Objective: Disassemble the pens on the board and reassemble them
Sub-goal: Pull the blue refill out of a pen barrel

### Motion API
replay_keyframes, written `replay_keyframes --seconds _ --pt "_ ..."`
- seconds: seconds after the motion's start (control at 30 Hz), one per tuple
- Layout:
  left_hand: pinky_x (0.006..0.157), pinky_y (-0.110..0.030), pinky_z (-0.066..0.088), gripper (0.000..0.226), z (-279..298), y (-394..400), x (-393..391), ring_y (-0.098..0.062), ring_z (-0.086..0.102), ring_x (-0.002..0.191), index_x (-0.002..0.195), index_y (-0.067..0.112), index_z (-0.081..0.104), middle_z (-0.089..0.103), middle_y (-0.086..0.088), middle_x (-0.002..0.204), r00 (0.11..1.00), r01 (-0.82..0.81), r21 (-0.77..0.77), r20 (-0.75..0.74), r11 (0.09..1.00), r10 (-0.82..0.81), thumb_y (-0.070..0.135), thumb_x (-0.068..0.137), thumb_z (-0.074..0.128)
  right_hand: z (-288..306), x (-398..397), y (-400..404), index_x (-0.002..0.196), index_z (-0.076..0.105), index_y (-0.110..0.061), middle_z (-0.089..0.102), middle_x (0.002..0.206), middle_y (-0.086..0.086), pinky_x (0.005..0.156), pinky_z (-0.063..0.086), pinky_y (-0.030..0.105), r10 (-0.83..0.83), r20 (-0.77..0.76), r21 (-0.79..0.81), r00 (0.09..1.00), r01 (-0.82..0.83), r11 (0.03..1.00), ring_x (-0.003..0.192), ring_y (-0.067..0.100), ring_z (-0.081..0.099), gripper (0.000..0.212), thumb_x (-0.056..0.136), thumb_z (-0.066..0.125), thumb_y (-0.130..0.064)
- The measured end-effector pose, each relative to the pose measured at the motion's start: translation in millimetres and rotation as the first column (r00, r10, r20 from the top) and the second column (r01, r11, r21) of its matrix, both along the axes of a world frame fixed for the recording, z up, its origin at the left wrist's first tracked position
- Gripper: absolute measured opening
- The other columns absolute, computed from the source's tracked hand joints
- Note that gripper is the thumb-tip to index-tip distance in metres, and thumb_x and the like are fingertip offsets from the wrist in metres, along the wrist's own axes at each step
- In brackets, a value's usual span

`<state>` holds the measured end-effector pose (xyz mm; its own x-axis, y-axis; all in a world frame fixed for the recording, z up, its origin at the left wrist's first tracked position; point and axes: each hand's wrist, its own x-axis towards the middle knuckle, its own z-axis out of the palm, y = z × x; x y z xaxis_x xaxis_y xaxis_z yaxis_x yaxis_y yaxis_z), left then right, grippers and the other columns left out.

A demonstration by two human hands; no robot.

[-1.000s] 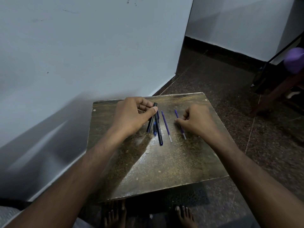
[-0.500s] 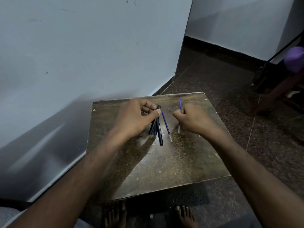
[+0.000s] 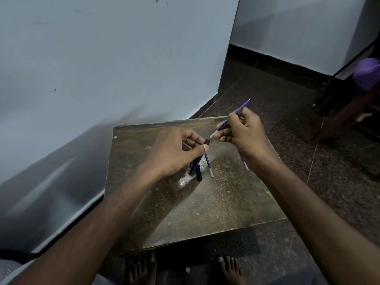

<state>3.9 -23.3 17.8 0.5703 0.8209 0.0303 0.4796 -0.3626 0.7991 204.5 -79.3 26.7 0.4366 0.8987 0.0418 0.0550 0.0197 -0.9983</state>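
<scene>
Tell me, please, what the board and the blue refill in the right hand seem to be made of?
Board: probably wood or plywood, dark, worn, partly glossy; it shows scuffed patches and a bright reflection. Blue refill in the right hand: likely thin translucent plastic tube, with a pale end; the tip material is too small to tell.

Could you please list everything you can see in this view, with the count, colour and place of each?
board: one, dark brown, on the floor below the hands
black pen barrel: one, pinched in the left hand, open end up
dark pen parts: at least two, black and blue, on the board under the left hand
refill: one, blue, in the right hand, pale tip aimed at the barrel
loose refill: one, blue, lying on the board
walls: pale blue
floor: dark speckled
left hand: one
right hand: one
bare feet: two, bottom edge
</scene>
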Motion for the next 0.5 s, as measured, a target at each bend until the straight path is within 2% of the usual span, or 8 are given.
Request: replay_keyframes --seconds 0.1,0.2,0.27,0.37,0.5 --pt "0.062 0.000 0.046 0.013 0 -1 1 0.016 0.069 0.072 0.100 0.032 0.083 0.079 0.018 0.082 1.000 -0.011 0.012 0.013 1.000 0.010 0.041 0.090 0.086 2 -1 -1 0.100 0.055 -0.008 0.079 0.078 0.010 0.055 0.058 0.025 0.031 -0.012 -0.013 0.999 -0.031 0.999 0.065 0.020 0.079 0.011 0.109 0.049 -0.011" --pt "0.063 -0.001 0.047 0.013 -1 -1 2 0.014 0.069 0.071 0.100 0.032 0.083 0.079 0.018 0.081 0.999 -0.029 0.020 0.022 0.999 0.029 0.041 0.090 0.086 1 -5 -1 0.102 0.056 -0.008 0.080 0.079 0.010 0.056 0.059 0.027 0.075 0.043 -0.042 0.996 -0.074 0.996 0.064 0.020 0.077 0.010 0.109 0.052 -0.011" --pt "0.062 -0.001 0.048 0.013 -1 -1 2 0.013 0.070 0.070 0.099 0.033 0.084 0.079 0.019 0.079 0.999 -0.041 0.030 0.030 0.999 0.040 0.042 0.090 0.086 -2 -6 -1 0.098 0.060 -0.010 0.081 0.082 0.009 0.060 0.059 0.029 0.109 0.170 -0.080 0.979 -0.097 0.992 0.068 0.020 0.078 0.012 0.109 0.055 -0.014" --pt "0.059 -0.001 0.045 0.012 -1 0 2 0.014 0.069 0.068 0.099 0.033 0.083 0.078 0.019 0.077 0.998 -0.050 0.028 0.037 0.998 0.049 0.041 0.091 0.085 -3 -8 -2 0.092 0.068 -0.013 0.080 0.083 0.006 0.067 0.059 0.032 0.184 0.386 -0.116 0.904 -0.150 0.982 0.072 0.014 0.078 0.016 0.106 0.064 -0.020" --pt "0.062 -0.002 0.048 0.008 3 8 -7 0.013 0.070 0.071 0.097 0.035 0.082 0.079 0.021 0.079 0.991 -0.110 0.023 0.077 0.994 0.108 0.040 0.092 0.084 -2 -12 -2 0.093 0.074 -0.019 0.081 0.089 0.000 0.072 0.059 0.031 0.206 0.447 -0.113 0.870 -0.173 0.978 0.077 0.011 0.079 0.019 0.104 0.069 -0.034"
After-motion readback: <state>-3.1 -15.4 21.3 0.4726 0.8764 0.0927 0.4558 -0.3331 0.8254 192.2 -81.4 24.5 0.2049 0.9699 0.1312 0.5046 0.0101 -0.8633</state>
